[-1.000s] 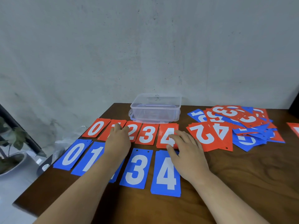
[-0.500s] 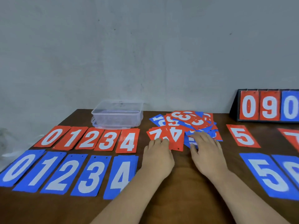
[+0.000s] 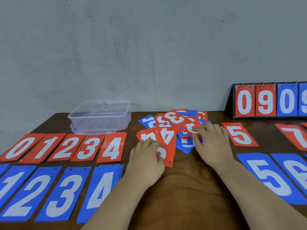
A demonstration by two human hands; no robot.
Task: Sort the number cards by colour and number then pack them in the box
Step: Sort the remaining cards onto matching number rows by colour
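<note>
Two hands work the unsorted pile (image 3: 176,123) at mid-table. The left hand (image 3: 146,161) curls its fingers onto a red card (image 3: 166,155) at the pile's near edge. The right hand (image 3: 212,146) lies with fingers spread, pressing on the top cards. Sorting is in hand and packing has not begun. The clear box (image 3: 99,117) stands behind the red row (image 3: 66,146). The next move likely calls for reading the numeral, then carrying the card to its stack. Bare table (image 3: 182,196) lies between the forearms. The blue row (image 3: 66,191) runs close to the near edge.
</note>
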